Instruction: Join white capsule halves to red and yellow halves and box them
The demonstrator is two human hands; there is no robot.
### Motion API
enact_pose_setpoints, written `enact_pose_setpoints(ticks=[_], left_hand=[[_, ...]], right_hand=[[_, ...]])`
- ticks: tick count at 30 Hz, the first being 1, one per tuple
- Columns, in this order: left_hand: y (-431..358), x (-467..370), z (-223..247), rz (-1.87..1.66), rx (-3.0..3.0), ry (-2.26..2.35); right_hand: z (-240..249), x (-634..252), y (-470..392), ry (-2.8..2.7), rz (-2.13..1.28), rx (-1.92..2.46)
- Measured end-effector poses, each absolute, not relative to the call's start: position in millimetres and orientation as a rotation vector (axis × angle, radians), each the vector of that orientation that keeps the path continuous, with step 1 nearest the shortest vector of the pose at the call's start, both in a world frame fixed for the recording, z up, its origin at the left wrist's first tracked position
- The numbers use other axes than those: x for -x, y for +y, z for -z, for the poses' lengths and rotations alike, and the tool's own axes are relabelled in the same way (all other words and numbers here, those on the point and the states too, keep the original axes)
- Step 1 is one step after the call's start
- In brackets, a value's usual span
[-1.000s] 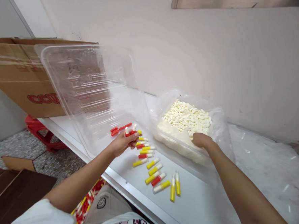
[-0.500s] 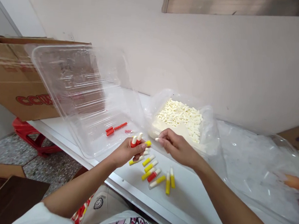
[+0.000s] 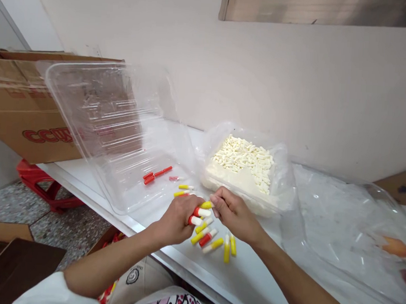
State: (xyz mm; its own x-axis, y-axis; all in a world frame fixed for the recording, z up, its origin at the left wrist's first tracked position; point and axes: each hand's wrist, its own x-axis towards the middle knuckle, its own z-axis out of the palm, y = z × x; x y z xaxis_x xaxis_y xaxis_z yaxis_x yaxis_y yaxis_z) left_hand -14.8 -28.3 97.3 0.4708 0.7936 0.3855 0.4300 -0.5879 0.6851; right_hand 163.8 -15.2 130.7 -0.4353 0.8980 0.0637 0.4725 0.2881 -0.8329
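Left grip point(image 3: 180, 218): closed around a small bunch, one yellow tube point(image 3: 206, 205) and two red tubes point(image 3: 197, 211), held above the desk point(image 3: 238, 280).
Right grip point(image 3: 235, 216): thumb and forefinger pinched together at the right end of the yellow tube, on a small white plug point(image 3: 213, 205) mostly hidden by the fingertips; how far it sits inside the tube I cannot tell.
Held red tubes: side by side, white tips pointing right, just below the yellow one.
Loose tubes point(image 3: 208, 237): lying on the desk under and beside both hands, mostly yellow with white ends, at least one red; two yellow ones lie nearly parallel at the near right end of the group, and some are covered by the left grip.
Red pieces point(image 3: 149, 180): a few slim ones, left of the hands, near the foot of the tilted clear plastic tray point(image 3: 121, 133).
White plugs: a large heap point(image 3: 246, 157) in a clear plastic bag point(image 3: 285, 159), beyond the right grip.
Left side: a cardboard box point(image 3: 5, 126) with red lettering, behind the tray; below it, a red plastic stool point(image 3: 44, 192) on a speckled floor point(image 3: 1, 183).
Right side: clear plastic point(image 3: 339, 233) spread near the wall point(image 3: 279, 74).
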Motion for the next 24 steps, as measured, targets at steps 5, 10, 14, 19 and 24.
enact_pose_setpoints(ticks=[5,10,14,19,24], left_hand=[[-1,22,-76,-0.778,-2.203,1.119],[83,69,-66,-0.51,-1.915,2.012],[142,95,-42,-0.27,-1.861,2.145],[165,92,-15,-0.124,-1.884,2.151],[170,92,-16,-0.075,-1.83,2.11]], right_hand=[[-134,-174,7,-2.126,-0.98,1.299],[-127,-244,91,-1.933,-0.652,1.661],[-92,-290,149,-2.299,-0.371,2.138],[-68,-298,176,-2.414,-0.277,2.226],[-64,-287,187,-2.505,-0.239,2.25]])
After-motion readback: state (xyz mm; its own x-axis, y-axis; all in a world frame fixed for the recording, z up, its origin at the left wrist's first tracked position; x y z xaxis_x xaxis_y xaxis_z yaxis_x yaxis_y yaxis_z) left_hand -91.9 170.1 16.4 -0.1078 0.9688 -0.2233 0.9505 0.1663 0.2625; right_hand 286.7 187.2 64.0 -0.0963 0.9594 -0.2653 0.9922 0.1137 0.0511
